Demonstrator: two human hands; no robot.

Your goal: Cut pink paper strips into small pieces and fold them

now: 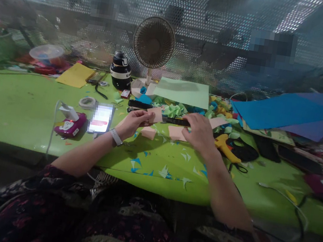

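Hands [134, 123] with paper [157, 114], inside table edge [151, 182]

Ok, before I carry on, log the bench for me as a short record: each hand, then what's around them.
Left hand: pinching a pink paper piece
Right hand: fingers over one end of a slim black tool; exact grip unclear
Nearer the person: two more pink pieces, then blue and pale scraps
Left side: phone, screen lit
Right side: yellow glue gun
Behind: fan, dark bottle, pale green sheet
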